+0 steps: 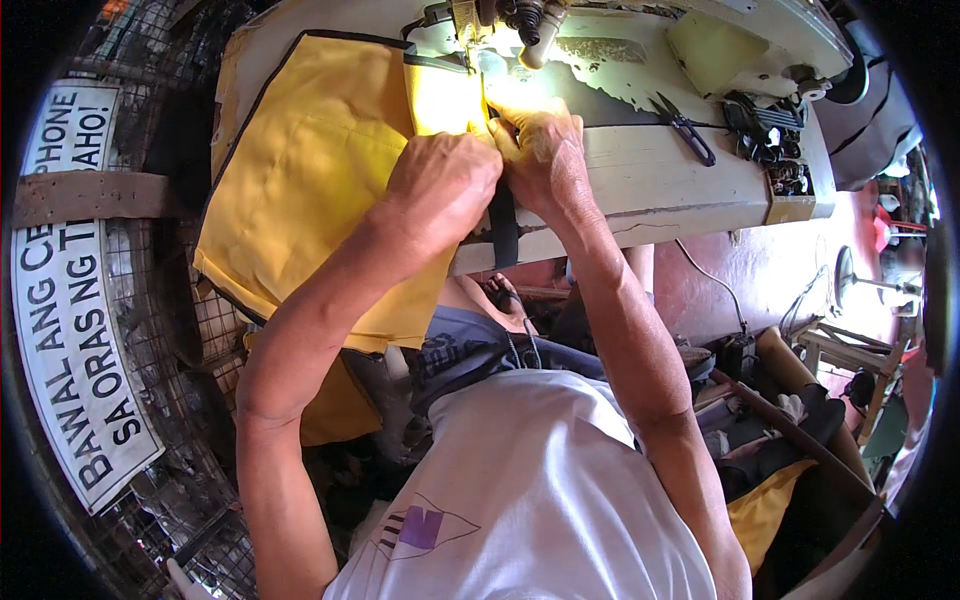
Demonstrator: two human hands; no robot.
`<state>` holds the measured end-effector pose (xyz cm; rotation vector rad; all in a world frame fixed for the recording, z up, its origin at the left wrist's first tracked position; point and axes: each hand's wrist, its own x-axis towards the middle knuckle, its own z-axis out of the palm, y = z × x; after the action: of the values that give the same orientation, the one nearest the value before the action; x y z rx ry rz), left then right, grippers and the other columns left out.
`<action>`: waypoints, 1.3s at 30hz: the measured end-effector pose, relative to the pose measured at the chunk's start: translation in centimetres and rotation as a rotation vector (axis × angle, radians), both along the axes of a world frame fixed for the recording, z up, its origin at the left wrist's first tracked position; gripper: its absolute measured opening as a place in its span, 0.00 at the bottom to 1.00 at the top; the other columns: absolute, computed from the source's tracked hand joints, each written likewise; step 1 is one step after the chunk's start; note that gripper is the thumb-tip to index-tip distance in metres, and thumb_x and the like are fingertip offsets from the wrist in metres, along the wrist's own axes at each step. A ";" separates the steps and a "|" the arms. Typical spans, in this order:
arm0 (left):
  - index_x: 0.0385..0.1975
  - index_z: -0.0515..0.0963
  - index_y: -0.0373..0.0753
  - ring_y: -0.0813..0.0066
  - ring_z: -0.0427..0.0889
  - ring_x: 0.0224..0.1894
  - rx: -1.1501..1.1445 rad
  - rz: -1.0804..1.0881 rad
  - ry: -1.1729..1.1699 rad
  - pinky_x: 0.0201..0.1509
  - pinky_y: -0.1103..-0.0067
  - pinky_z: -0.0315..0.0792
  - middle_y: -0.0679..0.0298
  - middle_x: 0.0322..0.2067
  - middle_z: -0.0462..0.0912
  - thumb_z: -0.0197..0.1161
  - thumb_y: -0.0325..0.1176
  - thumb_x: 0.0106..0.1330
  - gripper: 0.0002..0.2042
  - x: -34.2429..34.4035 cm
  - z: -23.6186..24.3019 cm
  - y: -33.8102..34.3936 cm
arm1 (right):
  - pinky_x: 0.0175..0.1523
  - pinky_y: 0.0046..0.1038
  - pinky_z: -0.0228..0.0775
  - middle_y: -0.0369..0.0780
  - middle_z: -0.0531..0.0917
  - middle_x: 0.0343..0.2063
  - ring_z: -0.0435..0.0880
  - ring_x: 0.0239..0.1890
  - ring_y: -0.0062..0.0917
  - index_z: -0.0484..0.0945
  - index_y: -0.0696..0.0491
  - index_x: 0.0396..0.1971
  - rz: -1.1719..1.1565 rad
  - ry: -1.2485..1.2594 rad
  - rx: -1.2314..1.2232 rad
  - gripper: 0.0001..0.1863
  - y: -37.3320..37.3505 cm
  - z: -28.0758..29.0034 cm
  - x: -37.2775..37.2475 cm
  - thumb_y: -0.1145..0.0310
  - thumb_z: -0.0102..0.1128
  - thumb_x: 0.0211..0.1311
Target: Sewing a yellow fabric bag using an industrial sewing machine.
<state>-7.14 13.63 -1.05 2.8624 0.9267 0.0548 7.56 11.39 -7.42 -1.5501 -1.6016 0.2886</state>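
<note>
A large yellow fabric piece (310, 130) with black edging lies over the left part of the sewing table and hangs past its front edge. My left hand (445, 180) is closed on its right side, just in front of the sewing machine's needle area (470, 35). Right beside it, my right hand (545, 150) pinches the fabric's edge together with a black binding tape (503, 230), which dangles below between my wrists. The fingertips of both hands nearly meet. Bright lamplight washes out the fabric near the needle, so the exact grip is partly hidden.
Dark-handled scissors (685, 130) lie on the sewing table (640, 175) to the right. Beyond them are black metal parts (755, 125) and a small compartment of bits (790, 180). A wire mesh wall with a white sign (75, 300) stands at the left. More yellow fabric (765, 510) sits low right.
</note>
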 end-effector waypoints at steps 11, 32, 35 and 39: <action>0.45 0.80 0.31 0.52 0.79 0.49 -0.273 -0.140 -0.050 0.54 0.63 0.73 0.48 0.44 0.78 0.69 0.37 0.60 0.18 -2.4 1.0 3.0 | 0.44 0.42 0.65 0.45 0.83 0.30 0.80 0.39 0.43 0.84 0.51 0.31 0.025 -0.192 -0.048 0.07 -0.2 -0.3 0.1 0.68 0.59 0.56; 0.52 0.81 0.42 0.60 0.74 0.52 0.218 -0.060 -0.407 0.58 0.67 0.68 0.58 0.46 0.76 0.61 0.26 0.59 0.19 -2.5 -4.7 5.0 | 0.52 0.40 0.72 0.43 0.82 0.41 0.80 0.45 0.41 0.82 0.54 0.46 -0.478 -0.598 -0.052 0.14 -5.7 -0.1 16.9 0.65 0.64 0.63; 0.51 0.82 0.43 0.59 0.75 0.54 0.203 -0.065 -0.405 0.60 0.66 0.68 0.58 0.48 0.77 0.61 0.25 0.59 0.19 -2.5 -5.2 5.2 | 0.50 0.39 0.73 0.43 0.81 0.40 0.80 0.46 0.40 0.81 0.54 0.47 -0.317 -0.674 0.005 0.12 -5.0 -0.2 16.2 0.70 0.60 0.64; 0.53 0.81 0.43 0.58 0.72 0.61 0.257 -0.078 -0.358 0.66 0.64 0.65 0.56 0.53 0.77 0.59 0.24 0.59 0.21 -2.6 -5.3 5.3 | 0.45 0.44 0.75 0.47 0.79 0.40 0.81 0.42 0.47 0.74 0.55 0.48 -0.132 -0.389 0.112 0.13 -1.9 0.4 11.7 0.76 0.54 0.63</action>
<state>-9.71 18.98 -6.32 2.9639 0.7825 0.7000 19.30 9.49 -7.01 -1.6871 -1.7619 -0.1853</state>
